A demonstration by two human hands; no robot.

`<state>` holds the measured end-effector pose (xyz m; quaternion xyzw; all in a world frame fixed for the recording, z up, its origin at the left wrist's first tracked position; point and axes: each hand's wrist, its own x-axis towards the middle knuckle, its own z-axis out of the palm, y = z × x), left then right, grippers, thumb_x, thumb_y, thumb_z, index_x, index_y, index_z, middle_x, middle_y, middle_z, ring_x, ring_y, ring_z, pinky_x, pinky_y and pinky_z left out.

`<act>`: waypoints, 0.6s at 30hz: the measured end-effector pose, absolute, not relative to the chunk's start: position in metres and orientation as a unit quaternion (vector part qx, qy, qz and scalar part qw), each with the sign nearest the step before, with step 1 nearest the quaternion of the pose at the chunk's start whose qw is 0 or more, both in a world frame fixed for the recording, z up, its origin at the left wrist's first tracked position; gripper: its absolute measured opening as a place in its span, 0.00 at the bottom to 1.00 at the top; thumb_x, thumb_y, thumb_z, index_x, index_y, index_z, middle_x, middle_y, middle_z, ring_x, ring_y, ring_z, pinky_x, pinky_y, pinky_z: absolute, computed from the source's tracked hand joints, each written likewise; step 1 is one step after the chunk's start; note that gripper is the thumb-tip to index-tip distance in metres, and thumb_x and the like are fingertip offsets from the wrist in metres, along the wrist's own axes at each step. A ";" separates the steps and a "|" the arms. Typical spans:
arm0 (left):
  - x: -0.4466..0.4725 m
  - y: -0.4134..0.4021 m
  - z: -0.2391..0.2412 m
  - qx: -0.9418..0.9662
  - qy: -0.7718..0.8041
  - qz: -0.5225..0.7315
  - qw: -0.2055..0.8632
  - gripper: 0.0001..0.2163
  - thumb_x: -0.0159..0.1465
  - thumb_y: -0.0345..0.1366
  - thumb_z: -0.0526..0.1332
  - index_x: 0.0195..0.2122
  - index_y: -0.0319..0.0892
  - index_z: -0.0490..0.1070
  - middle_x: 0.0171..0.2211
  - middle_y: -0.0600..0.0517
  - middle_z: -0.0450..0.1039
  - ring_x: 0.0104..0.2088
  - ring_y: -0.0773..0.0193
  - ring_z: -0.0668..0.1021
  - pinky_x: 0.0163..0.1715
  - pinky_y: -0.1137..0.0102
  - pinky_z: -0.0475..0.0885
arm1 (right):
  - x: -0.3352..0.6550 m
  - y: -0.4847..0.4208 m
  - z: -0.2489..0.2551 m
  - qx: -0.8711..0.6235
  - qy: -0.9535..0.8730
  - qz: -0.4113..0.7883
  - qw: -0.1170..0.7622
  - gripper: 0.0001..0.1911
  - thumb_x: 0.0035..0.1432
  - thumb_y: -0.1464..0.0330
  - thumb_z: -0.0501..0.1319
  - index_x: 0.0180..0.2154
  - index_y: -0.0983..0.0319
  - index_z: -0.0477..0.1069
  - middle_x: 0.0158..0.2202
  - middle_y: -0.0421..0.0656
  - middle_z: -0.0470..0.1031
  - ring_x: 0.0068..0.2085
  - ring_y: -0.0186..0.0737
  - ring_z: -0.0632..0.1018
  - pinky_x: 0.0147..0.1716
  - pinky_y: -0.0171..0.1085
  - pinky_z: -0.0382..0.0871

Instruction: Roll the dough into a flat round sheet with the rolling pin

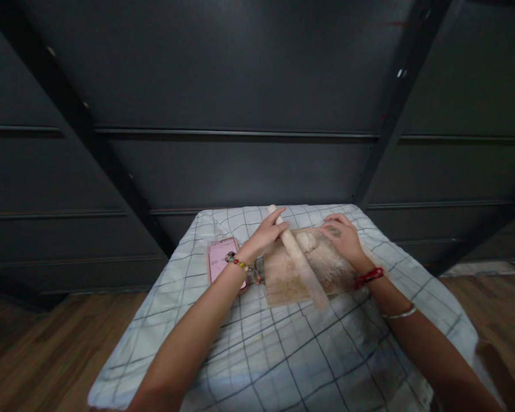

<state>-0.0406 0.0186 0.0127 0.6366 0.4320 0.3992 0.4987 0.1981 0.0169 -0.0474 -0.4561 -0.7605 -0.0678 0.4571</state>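
Observation:
My left hand (269, 232) is closed around the upper part of a pale wooden rolling pin (295, 252), its index finger stretched along the far end. The pin slants across a wooden board (278, 283) dusted with flour, and its near end is blurred and reaches past the board's front edge. A lump of whitish dough (306, 240) lies on the board between my hands. Just right of the dough, my right hand (344, 239) hovers with curved fingers and a gap between them. I see nothing held in it.
A pink phone (218, 257) with a timer on its screen lies left of the board. A small dark object (259, 266) sits beside my left wrist. The table bears a white checked cloth (257, 343). A dark panelled wall (249, 171) stands right behind it.

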 end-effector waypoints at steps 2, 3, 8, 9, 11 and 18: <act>-0.036 0.018 0.009 0.616 0.419 0.413 0.524 0.29 0.60 0.28 0.58 0.64 0.36 0.57 0.22 0.58 0.60 0.20 0.73 0.61 0.21 0.77 0.58 | 0.192 0.019 -0.052 -0.457 -0.762 -0.021 0.459 0.06 0.57 0.65 0.61 0.31 0.59 0.75 0.35 0.44 0.73 0.40 0.43 0.74 0.42 0.42 0.69; -0.035 0.018 0.007 0.605 0.412 0.419 0.536 0.29 0.61 0.28 0.58 0.64 0.37 0.56 0.21 0.58 0.60 0.20 0.73 0.61 0.21 0.77 0.58 | 0.189 0.019 -0.054 -0.453 -0.770 -0.001 0.449 0.06 0.58 0.65 0.60 0.31 0.59 0.75 0.35 0.43 0.73 0.40 0.42 0.74 0.42 0.41 0.69; -0.036 0.022 0.002 0.581 0.399 0.439 0.557 0.29 0.60 0.29 0.59 0.63 0.39 0.57 0.22 0.57 0.63 0.19 0.74 0.60 0.20 0.78 0.57 | 0.181 0.013 -0.057 -0.451 -0.812 -0.048 0.367 0.09 0.61 0.68 0.57 0.32 0.60 0.76 0.36 0.45 0.74 0.40 0.42 0.73 0.43 0.42 0.65; -0.037 0.022 0.002 0.580 0.402 0.438 0.557 0.28 0.60 0.28 0.59 0.63 0.39 0.58 0.22 0.57 0.63 0.19 0.74 0.60 0.20 0.78 0.57 | 0.182 0.011 -0.055 -0.452 -0.820 -0.077 0.343 0.09 0.61 0.69 0.57 0.34 0.59 0.76 0.37 0.45 0.74 0.41 0.43 0.72 0.43 0.42 0.64; -0.039 0.023 0.003 0.576 0.407 0.437 0.558 0.28 0.60 0.27 0.58 0.63 0.38 0.58 0.21 0.58 0.61 0.19 0.73 0.60 0.20 0.77 0.57 | 0.186 0.008 -0.052 -0.460 -0.826 -0.127 0.299 0.11 0.61 0.72 0.55 0.37 0.58 0.77 0.40 0.46 0.74 0.43 0.44 0.71 0.45 0.43 0.62; -0.040 0.023 0.004 0.556 0.413 0.435 0.576 0.29 0.60 0.25 0.57 0.63 0.36 0.56 0.20 0.60 0.57 0.18 0.74 0.59 0.19 0.78 0.55 | 0.193 0.010 -0.053 -0.455 -0.841 -0.034 0.290 0.16 0.61 0.74 0.51 0.38 0.60 0.77 0.43 0.47 0.73 0.46 0.43 0.71 0.48 0.43 0.64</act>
